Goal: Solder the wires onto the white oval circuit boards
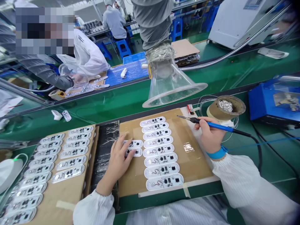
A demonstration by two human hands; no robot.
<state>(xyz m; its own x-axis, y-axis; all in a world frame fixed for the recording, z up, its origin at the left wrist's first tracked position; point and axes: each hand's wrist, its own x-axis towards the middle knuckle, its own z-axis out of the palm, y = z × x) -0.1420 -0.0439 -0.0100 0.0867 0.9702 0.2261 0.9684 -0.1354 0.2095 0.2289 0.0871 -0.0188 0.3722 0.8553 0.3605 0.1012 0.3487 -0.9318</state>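
A clear plastic funnel hood (172, 82) on a grey ribbed duct hangs over the upper middle of the frame, its rim just above the far edge of a brown cardboard sheet (194, 162). Right of it sits a round cardboard-coloured pot (226, 107) holding crinkled silvery wool, with thin wire looped about it; a blue box (273, 98) stands at the right edge. Down the middle of the sheet runs a column of white, pill-shaped circuit boards (160, 150), glossy and dotted with black parts. A second cardboard tray (67, 193) at lower left carries two more columns of the same boards.

The left hand (119, 159) lies flat at centre, fingers spread and pressing on two loose boards (134, 147) beside the column. The right hand (209, 134), right of centre, is closed in a pen grip around a blue-handled soldering iron (212, 124), its tip pointing left above the sheet's bare corner. In the upper left, another person's sleeve (44, 73) reaches across a far bench.
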